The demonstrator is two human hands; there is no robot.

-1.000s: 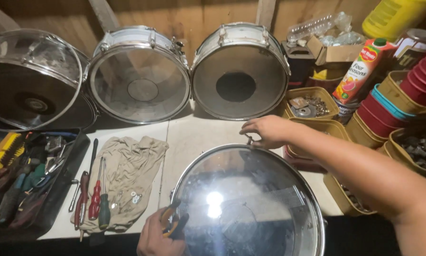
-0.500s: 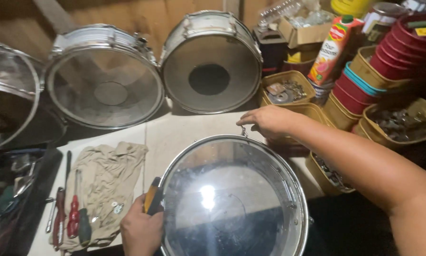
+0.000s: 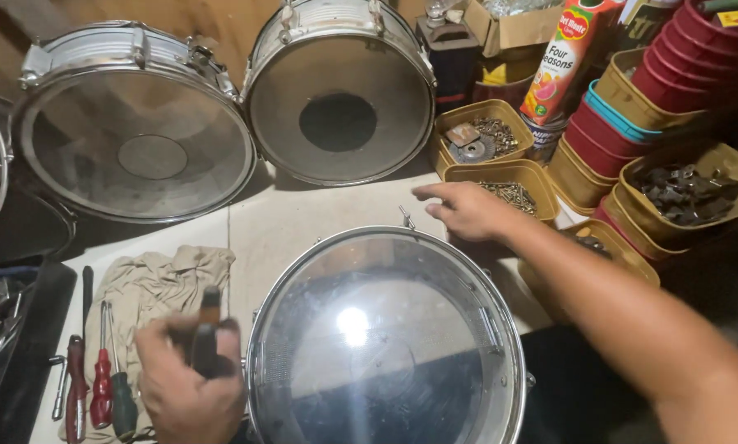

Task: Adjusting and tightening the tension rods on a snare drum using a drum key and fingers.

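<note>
A snare drum with a clear head and chrome rim lies flat on the white bench in front of me. My left hand sits at its left edge and grips a dark-handled tool that points up. My right hand hovers over the drum's far rim with its fingers spread, holding nothing, just right of a small metal tension rod sticking up from the rim.
Two drums lean against the wooden wall. A beige cloth and red screwdrivers lie at left. Yellow tubs of screws, stacked red tubs and a juice carton crowd the right.
My right hand has let go of the rod at the drum's rim and opened. My left hand has lifted the tool upright beside the drum. The view has shifted.
</note>
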